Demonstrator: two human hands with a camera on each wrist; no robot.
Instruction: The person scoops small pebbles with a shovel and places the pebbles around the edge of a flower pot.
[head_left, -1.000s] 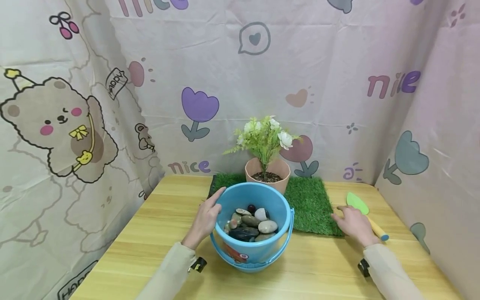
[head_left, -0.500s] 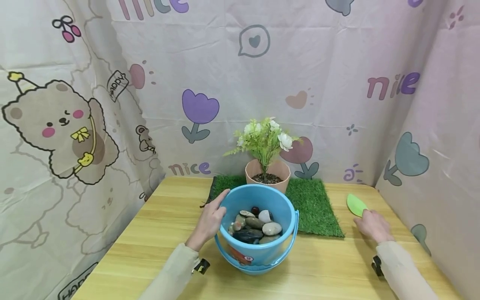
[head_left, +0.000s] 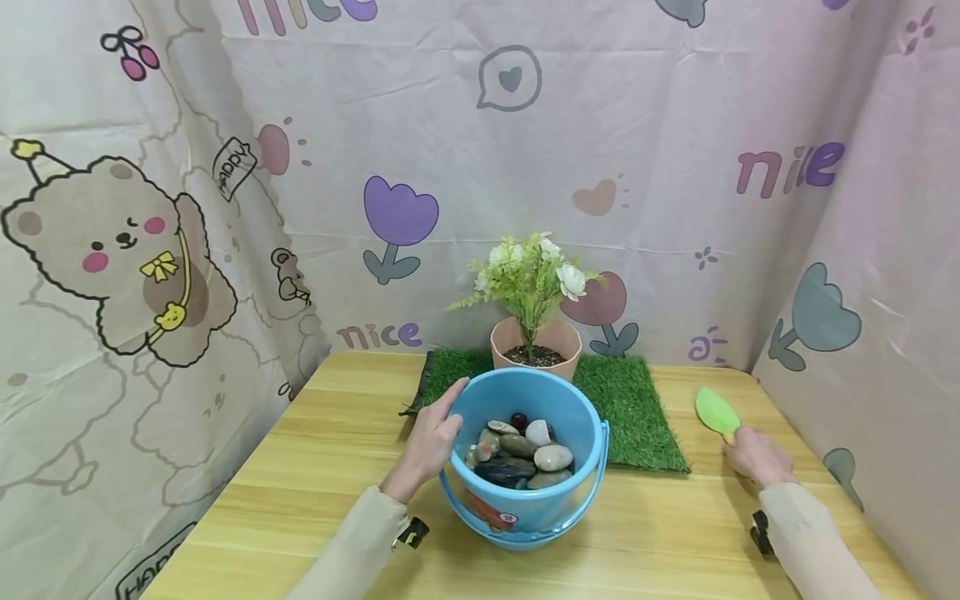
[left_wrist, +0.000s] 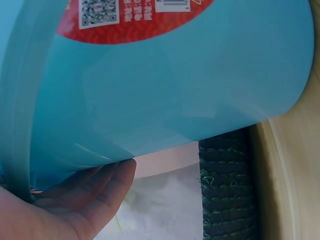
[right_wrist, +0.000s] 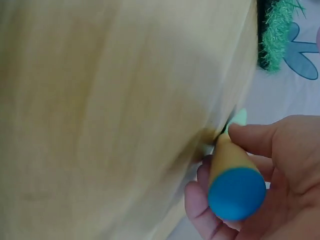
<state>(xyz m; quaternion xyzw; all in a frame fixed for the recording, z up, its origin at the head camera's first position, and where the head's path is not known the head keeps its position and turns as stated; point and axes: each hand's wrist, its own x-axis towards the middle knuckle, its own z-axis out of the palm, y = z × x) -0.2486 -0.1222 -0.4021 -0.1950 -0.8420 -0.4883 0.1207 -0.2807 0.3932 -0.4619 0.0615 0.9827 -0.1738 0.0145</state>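
- Left hand [head_left: 431,437]: holding the left side of the rim of the light blue bucket [head_left: 528,504]. The index finger lies along the outside of the rim. The left wrist view shows fingers flat against the outer wall, just under the rim.
- Bucket: upright on the wood-grain tabletop [head_left: 322,467], in front of the person, mouth facing up. Its carrying handle hangs down around the near side. A red label [left_wrist: 135,22] is fixed to the outer wall.
- Bucket contents: smooth stones [head_left: 517,446] in brown, grey, white and black, heaped well below the rim; one small dark red round piece at the far side.
- Right hand [head_left: 759,457]: fingers and thumb closed round the yellow handle [right_wrist: 230,160] of a hand trowel [head_left: 717,412]; the handle ends in a blue cap [right_wrist: 237,194].
- Trowel: at the right side of the tabletop, well apart from the bucket, green blade pointing away from the person. Contact between blade and wood: cannot tell.
- Artificial grass mat [head_left: 637,417]: flat behind the bucket, left of the trowel.
- Pink flowerpot [head_left: 572,365]: upright on the mat, partly hidden by the bucket; it holds dark soil and a leafy plant [head_left: 532,275] with white blooms.
- Printed curtain [head_left: 480,183]: behind the tabletop.
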